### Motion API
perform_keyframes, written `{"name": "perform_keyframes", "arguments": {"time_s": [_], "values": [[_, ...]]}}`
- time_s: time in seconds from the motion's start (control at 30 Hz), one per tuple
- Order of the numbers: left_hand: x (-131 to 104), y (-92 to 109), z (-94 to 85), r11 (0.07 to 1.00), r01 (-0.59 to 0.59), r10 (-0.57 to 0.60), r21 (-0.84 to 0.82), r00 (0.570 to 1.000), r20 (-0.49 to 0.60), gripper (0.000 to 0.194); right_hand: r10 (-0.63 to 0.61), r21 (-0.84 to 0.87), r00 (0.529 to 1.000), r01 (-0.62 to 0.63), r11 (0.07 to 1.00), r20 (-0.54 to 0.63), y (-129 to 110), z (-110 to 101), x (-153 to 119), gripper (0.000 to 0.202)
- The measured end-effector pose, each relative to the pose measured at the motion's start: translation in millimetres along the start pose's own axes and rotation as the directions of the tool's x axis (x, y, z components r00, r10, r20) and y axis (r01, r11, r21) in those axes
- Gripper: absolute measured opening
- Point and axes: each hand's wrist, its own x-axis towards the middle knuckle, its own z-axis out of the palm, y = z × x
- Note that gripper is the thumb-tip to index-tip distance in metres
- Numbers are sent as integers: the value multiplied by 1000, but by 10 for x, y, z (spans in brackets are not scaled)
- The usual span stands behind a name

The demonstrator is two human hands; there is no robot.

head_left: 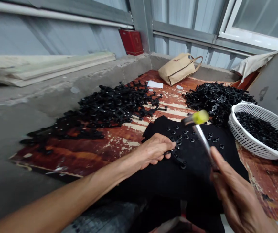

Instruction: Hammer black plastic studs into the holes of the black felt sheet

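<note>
Your left fingers (170,145) pinch black part (177,158) on black pad (189,181); right fingers (218,158) wrap hammer (201,136), head raised. Keep part steady, fingertips clear of hammer's path; aim carefully, strike square.

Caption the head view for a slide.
Left hand holding a black part on black cloth, right hand gripping a hammer, heaped parts beyond.

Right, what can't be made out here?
In the head view:
Hammer head: blurred.
End of the handle: hidden by the right hand.
Held end of the black part: covered by the left hand.
Right side of the basket: cut off by the picture's edge.
Mark on the red box: too small.
</note>
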Motion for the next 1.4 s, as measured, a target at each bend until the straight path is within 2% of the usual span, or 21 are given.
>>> {"name": "perform_keyframes", "arguments": {"time_s": [0.07, 0.13, 0.2, 0.27, 0.33, 0.4, 0.47, 0.6, 0.7, 0.77, 0.83, 0.87, 0.9, 0.93, 0.97, 1.07, 1.13, 1.2, 1.3, 1.4], "values": [[-15, 18, 12, 1000, 6, -5, 24, 1000, -22, 26, 21, -19, 1000, -21, 1000, -11, -5, -16, 3, 64], [-36, 26, 18, 998, 16, -13, 60, 998, -59, 23, 94, -37, 991, -90, 995, 101, -25, -52, 23, 58], [-55, 19, 6, 997, 0, 3, 82, 999, -33, 22, 151, -17, 976, -150, 989, 160, -57, -96, 30, 54], [-61, -2, -39, 991, -91, 86, 102, 995, 49, 23, 182, 44, 978, -187, 981, 99, -77, -117, -4, 52], [-44, -21, -119, 951, -246, 230, 189, 968, 103, 27, 227, 125, 974, -225, 966, 3, -62, -97, -76, 50], [-5, -24, -222, 861, -385, 369, 333, 923, 111, 30, 296, 210, 955, -284, 936, -30, -19, -41, -156, 48], [43, -1, -318, 771, -446, 437, 454, 890, 132, 31, 377, 287, 926, -359, 888, -8, 24, 19, -213, 48], [128, 79, -401, 732, -434, 436, 525, 891, 127, 12, 503, 383, 861, -492, 782, 79, 36, 61, -223, 51], [169, 66, -391, 679, -420, 457, 602, 884, 100, 5, 515, 403, 845, -525, 749, 144, 28, 32, -200, 54], [157, -8, -372, 567, -416, 542, 712, 838, 58, 10, 506, 409, 849, -520, 750, 151, 45, 15, -205, 55], [92, -111, -334, 463, -356, 653, 812, 757, -40, 18, 494, 399, 857, -507, 764, 145, 78, 12, -228, 55], [40, -161, -304, 440, -311, 691, 842, 716, -97, 21, 490, 385, 860, -504, 773, 142, 97, 15, -243, 54], [-20, -205, -266, 436, -264, 705, 860, 694, -144, 25, 485, 367, 863, -502, 783, 145, 115, 19, -257, 53], [-83, -240, -220, 447, -220, 695, 867, 696, -182, 29, 481, 345, 866, -498, 796, 140, 131, 24, -268, 52], [-142, -264, -169, 467, -182, 666, 865, 716, -209, 33, 474, 324, 870, -490, 809, 133, 144, 28, -275, 51], [-244, -285, -24, 543, -122, 550, 831, 799, -242, 39, 460, 301, 881, -472, 829, 114, 157, 37, -274, 51], [-238, -269, 24, 576, -158, 535, 802, 815, -223, 36, 467, 324, 879, -471, 820, 95, 147, 40, -265, 51], [-202, -243, 17, 609, -244, 561, 755, 805, -192, 30, 477, 352, 874, -476, 806, 90, 125, 46, -260, 50], [-148, -198, -53, 732, -332, 547, 595, 807, -223, 22, 522, 395, 846, -519, 758, 110, 74, 57, -260, 49], [-91, -160, -107, 891, -323, 409, 318, 876, -256, 22, 587, 431, 801, -574, 697, 117, 14, 64, -251, 52]]}}
